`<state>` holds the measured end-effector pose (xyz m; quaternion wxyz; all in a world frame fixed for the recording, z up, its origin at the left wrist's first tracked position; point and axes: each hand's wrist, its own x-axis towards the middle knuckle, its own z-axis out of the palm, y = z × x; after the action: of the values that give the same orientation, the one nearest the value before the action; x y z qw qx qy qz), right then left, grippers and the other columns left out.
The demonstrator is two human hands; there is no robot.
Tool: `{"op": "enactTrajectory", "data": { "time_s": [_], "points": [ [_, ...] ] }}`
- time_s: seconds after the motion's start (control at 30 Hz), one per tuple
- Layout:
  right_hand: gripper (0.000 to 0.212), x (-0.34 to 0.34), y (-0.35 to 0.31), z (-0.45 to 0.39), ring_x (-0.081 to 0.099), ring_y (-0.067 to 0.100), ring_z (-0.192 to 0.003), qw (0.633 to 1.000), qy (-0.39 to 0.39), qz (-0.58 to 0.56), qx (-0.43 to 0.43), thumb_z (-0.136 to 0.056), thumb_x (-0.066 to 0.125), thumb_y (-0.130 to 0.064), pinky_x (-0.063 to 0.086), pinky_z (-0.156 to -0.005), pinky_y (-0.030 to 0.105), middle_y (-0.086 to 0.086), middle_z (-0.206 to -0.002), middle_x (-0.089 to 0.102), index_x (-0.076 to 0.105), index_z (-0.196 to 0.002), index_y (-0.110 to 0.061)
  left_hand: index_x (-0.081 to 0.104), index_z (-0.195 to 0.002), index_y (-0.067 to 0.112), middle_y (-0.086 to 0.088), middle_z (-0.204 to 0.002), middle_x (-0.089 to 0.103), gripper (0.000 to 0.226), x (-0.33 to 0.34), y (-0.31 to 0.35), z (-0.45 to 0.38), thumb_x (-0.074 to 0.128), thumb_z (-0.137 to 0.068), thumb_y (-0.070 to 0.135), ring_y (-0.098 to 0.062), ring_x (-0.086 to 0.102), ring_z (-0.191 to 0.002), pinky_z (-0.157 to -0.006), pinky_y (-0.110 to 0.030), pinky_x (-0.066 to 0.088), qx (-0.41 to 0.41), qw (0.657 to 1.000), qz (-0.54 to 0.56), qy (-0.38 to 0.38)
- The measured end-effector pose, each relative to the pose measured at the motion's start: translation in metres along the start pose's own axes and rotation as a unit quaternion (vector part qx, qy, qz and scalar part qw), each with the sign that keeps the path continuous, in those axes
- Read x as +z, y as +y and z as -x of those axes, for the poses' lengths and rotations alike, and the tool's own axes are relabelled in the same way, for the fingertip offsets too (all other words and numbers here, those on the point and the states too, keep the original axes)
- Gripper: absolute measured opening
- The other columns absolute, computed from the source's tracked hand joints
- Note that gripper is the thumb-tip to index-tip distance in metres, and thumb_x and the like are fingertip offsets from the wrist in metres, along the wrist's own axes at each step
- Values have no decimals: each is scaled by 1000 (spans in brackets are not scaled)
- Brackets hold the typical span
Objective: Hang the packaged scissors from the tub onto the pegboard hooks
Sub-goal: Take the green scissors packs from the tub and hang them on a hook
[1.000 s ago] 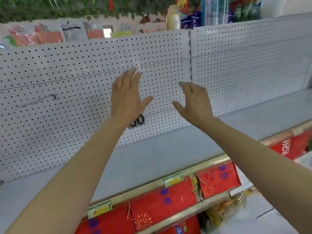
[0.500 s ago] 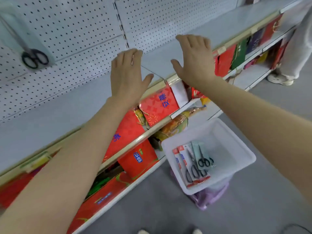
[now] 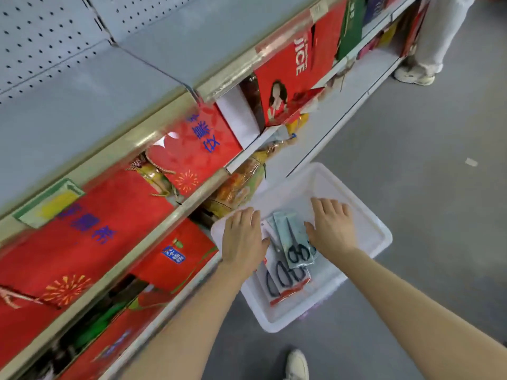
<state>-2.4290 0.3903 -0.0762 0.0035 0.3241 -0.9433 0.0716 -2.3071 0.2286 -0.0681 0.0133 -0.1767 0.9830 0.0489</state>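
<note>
A white plastic tub stands on the floor below the shelves. Inside lies a small pile of packaged scissors: a pale blue pack on top, red-edged packs beneath. My left hand hovers flat over the tub's left rim, thumb next to the packs. My right hand is palm down just right of the blue pack, thumb at its edge. Neither hand grips anything. The pegboard shows only at the top left; no hook is in view.
A grey shelf juts out under the pegboard. Lower shelves hold red gift boxes and bags. Another person's legs and shoe stand at the top right. My own shoe is near the tub on the grey floor.
My view has swung from the pegboard down to the floor. Both hands have dropped from in front of the board into the tub, either side of the scissor packs.
</note>
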Motion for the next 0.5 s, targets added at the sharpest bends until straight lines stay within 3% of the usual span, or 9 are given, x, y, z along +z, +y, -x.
{"op": "enactTrajectory", "data": {
  "time_s": [0.2,0.3,0.5],
  "points": [
    [43,97,22,6,58,37,-100,991,-125,12,37,-79,64,-26,37,-87,44,12,-109,66,59,-116,-5,47,-138,7,-10,-139,50,66,93,11,-7,63,-86,44,-31,43,-129,-109,-41,33,-18,996,3,-93],
    [48,131,25,0,51,33,-113,982,-180,10,55,-88,57,-40,36,-93,39,8,-122,60,51,-125,-10,44,-139,7,-9,-138,49,66,128,18,-18,63,-87,43,-29,43,-127,-107,-38,34,-26,992,13,-123],
    [94,182,14,-13,46,31,-112,959,-227,-34,164,-67,54,-81,38,-96,36,11,-122,52,47,-125,-7,51,-129,13,-4,-128,55,45,168,28,-28,58,-91,37,-26,50,-115,-96,-36,41,-76,988,78,-107]
  ]
}}
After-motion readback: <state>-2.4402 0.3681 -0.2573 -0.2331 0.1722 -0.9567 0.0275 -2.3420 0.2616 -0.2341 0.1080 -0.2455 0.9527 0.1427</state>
